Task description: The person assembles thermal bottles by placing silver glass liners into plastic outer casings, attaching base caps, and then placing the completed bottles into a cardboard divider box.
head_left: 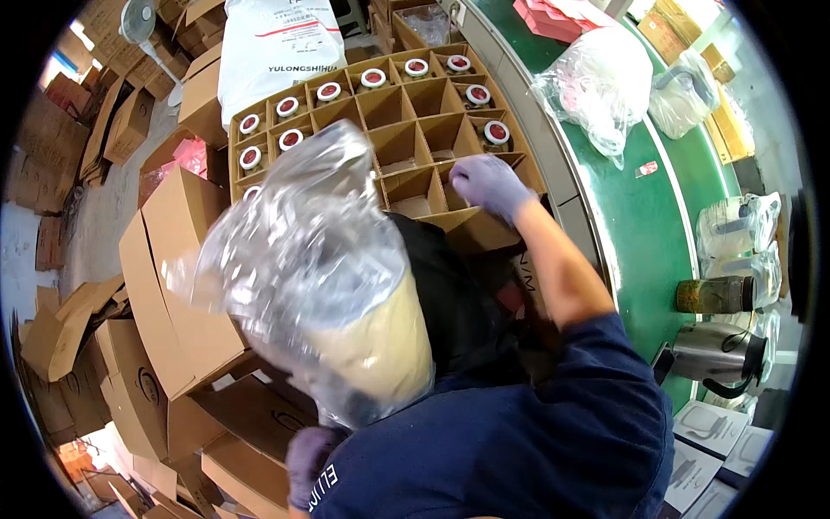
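Note:
My right hand (491, 183), in a pale purple glove, hovers over the near right compartments of a divided cardboard carton (486, 229). Its fingers are curled in; the underside is hidden, so whatever they might hold does not show. Jars with white-rimmed red lids (373, 78) stand in the far row and along both sides; several middle compartments hold no jar. Low on the left, my gloved left hand (311, 463) sits beside my body, its fingers mostly hidden. A large clear plastic bag (303, 233) with something cream-coloured inside leans against my front and covers part of the carton.
On the right runs a green-topped bench (635, 251) with plastic-wrapped goods (605, 82), a steel kettle (718, 353) and a dark-lidded jar (716, 295). Brown cartons (173, 277) crowd the left. Behind the divided carton stands a white sack (281, 52); farther left is a fan (138, 22).

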`<action>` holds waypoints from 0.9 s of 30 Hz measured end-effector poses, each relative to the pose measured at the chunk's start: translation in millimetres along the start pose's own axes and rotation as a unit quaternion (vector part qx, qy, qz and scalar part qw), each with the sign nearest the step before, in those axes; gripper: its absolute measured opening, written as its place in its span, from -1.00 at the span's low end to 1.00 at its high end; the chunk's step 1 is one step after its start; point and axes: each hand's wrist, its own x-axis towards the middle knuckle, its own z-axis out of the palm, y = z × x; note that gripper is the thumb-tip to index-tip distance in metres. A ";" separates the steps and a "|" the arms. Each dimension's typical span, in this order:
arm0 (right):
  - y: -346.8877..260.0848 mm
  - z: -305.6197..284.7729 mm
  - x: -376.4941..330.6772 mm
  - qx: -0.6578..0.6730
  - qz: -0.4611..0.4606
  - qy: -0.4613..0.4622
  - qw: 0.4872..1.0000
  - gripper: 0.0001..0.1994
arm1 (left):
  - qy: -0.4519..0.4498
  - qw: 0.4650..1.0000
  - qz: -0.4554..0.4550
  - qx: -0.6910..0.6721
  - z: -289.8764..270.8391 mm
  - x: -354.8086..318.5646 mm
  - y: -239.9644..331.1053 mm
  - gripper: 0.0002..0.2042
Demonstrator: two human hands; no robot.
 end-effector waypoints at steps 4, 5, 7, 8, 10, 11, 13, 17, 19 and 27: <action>23.3 55.0 63.9 -0.242 -0.063 -0.102 0.963 -0.66 | 0.123 0.946 0.136 0.268 13.9 53.4 25.4 -0.80; 31.0 96.7 104.4 -0.295 -0.078 -0.103 0.947 -0.63 | 0.067 0.938 0.197 0.277 12.8 73.5 30.6 -0.78; 15.9 134.8 144.8 -0.272 -0.080 -0.173 0.943 -0.59 | 0.032 0.933 0.265 0.243 39.0 86.9 14.9 -0.64; 20.8 145.8 159.7 -0.241 -0.032 -0.204 0.948 -0.63 | 0.102 0.932 0.268 0.222 50.9 102.4 10.6 -0.71; 50.5 155.5 178.5 -0.244 0.019 -0.231 0.942 -0.66 | 0.149 0.899 0.346 0.223 53.5 143.2 15.4 -0.80; 52.5 149.0 178.7 -0.257 -0.002 -0.243 0.935 -0.65 | 0.075 0.900 0.357 0.237 43.0 155.8 25.0 -0.84; 33.7 143.4 171.2 -0.241 -0.041 -0.237 0.940 -0.64 | 0.020 0.885 0.415 0.209 30.8 163.4 35.1 -0.88; 40.7 124.9 159.9 -0.207 -0.049 -0.246 0.946 -0.63 | -0.032 0.919 0.374 0.124 29.3 197.8 66.9 -0.86; 9.0 96.4 127.6 -0.194 -0.060 -0.237 0.950 -0.64 | 0.049 0.942 0.311 0.114 37.3 214.5 68.1 -0.83; 13.2 -20.6 -33.4 0.080 -0.056 0.198 0.975 -0.61 | 0.159 0.940 -0.137 -0.270 91.0 171.0 13.5 -0.76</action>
